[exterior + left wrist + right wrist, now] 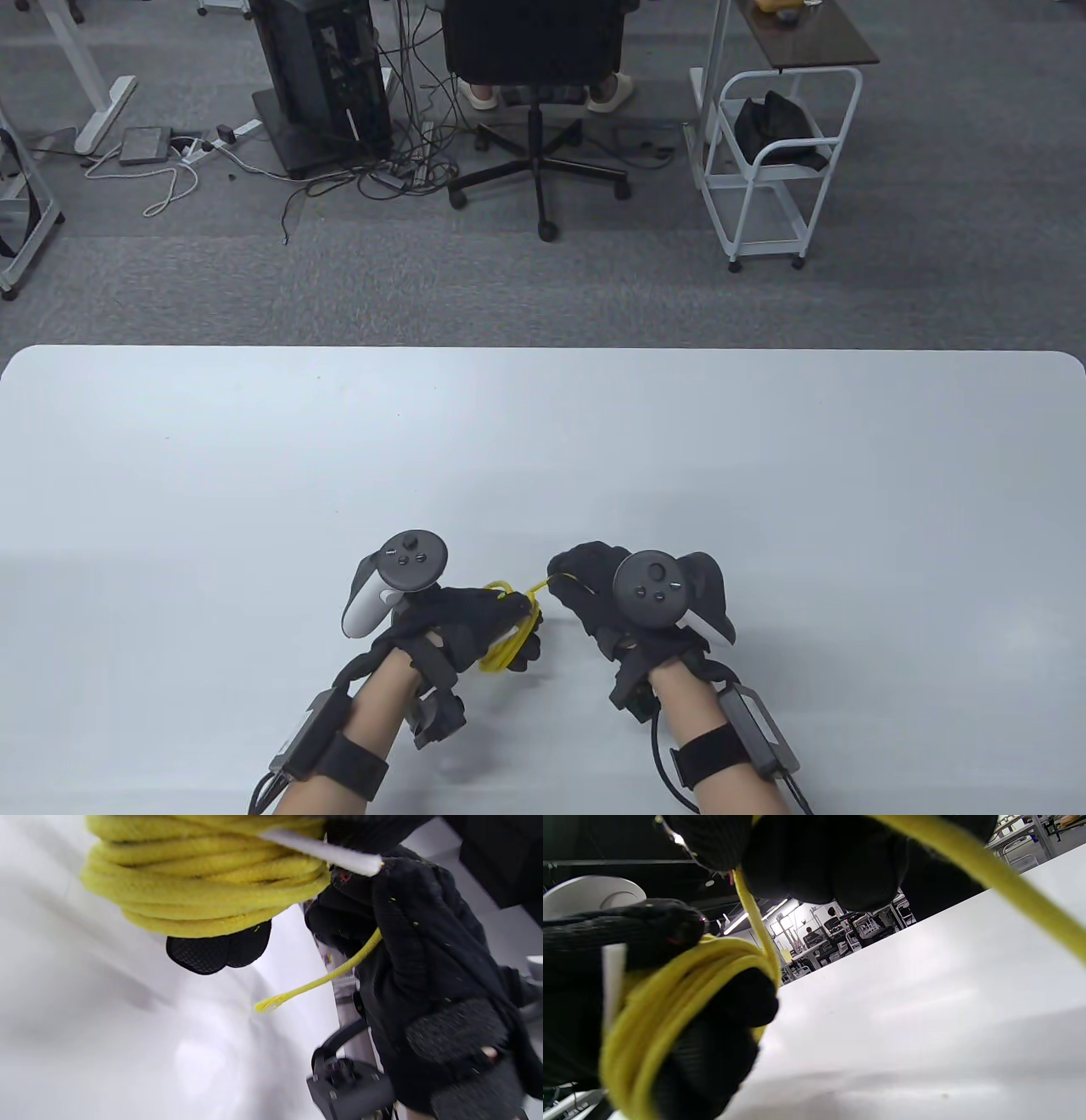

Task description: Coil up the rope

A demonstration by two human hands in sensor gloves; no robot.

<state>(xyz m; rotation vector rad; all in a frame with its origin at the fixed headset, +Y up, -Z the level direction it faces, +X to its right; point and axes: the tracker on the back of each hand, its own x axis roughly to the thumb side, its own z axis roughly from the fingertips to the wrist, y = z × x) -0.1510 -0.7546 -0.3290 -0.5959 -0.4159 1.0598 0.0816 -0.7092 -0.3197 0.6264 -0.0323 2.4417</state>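
A grey carpeted office floor [543, 280] fills the far half of the table view, with cables lying loose across it. One white table [543, 441] with rounded corners spans the near half; its top is smooth and faintly glossy, catching soft reflections. Beyond it stand one black computer tower [322, 76] on a dark base, one black office chair [534, 51] on a five-spoked wheeled foot with a seated person's two pale slippers showing under it, and one white tubular trolley [776, 161] holding a black bag on its shelf, under a dark wood-topped desk.

Two hands work near the table's front edge, each in a black knit glove with a round tracker on its back. The left hand [458, 624] has the yellow rope [513, 632] wound around its fingers in a thick bundle of many turns; the wrist view shows the braided, slightly fuzzy strands [203, 878] stacked tight, with two grippy-patterned fingertips [220, 950] poking out beneath them. The right hand [594, 590] pinches the rope's free stretch between its closed fingertips, just beside the bundle, so a short taut span runs between the hands. One frayed rope end [271, 1003] sticks out below the right hand's glove.
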